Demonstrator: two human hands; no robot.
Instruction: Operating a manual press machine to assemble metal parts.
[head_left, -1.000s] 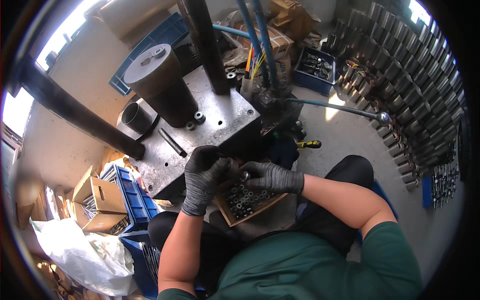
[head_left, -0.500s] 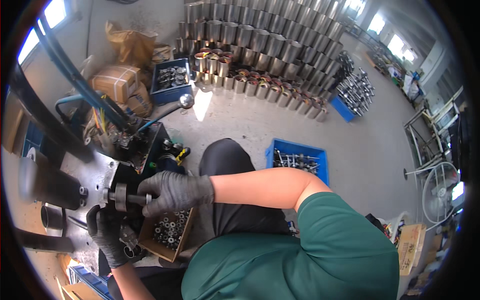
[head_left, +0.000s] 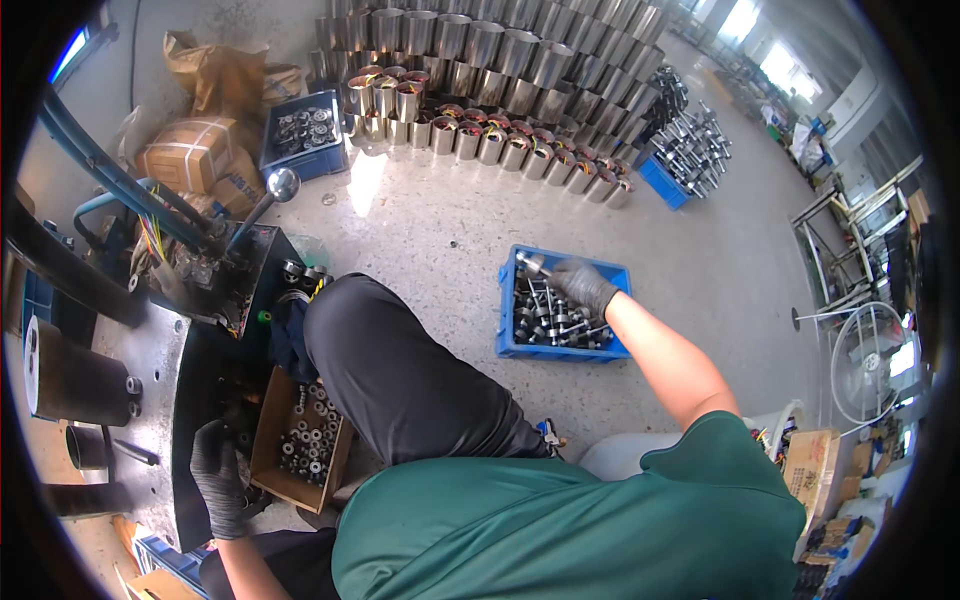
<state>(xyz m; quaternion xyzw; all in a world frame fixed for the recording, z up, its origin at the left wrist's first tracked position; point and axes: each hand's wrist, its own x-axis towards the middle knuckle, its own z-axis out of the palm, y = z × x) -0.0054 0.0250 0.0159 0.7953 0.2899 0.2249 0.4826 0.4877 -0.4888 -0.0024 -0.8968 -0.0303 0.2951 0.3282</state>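
My right hand [head_left: 583, 287], in a dark grey glove, reaches over the blue plastic bin [head_left: 565, 352] on the floor. Its fingers close on a metal shaft with a thick collar [head_left: 532, 264], tilted at the bin's far left corner; the grip itself is partly hidden. Several similar shafts with round dark collars [head_left: 545, 318] lie jumbled beneath. My left hand [head_left: 218, 478], gloved too, is by the edge of the metal work table [head_left: 165, 400], its fingers loosely extended and nothing visible in them. Beside it stands a cardboard box [head_left: 328, 487] of small metal rings [head_left: 312, 440].
On the table stand a dark cylinder [head_left: 75, 372] and a short tube [head_left: 87, 447]. A ball-ended lever [head_left: 283, 185] rises behind it. Steel cylinders [head_left: 480, 45] are stacked at the back, near a blue bin of metal parts [head_left: 305, 160]. A white fan [head_left: 862, 362] stands right.
My right hand has swung from the table to the blue bin with a shaft. My left hand has dropped slightly back from the table. The view has shifted to the right.
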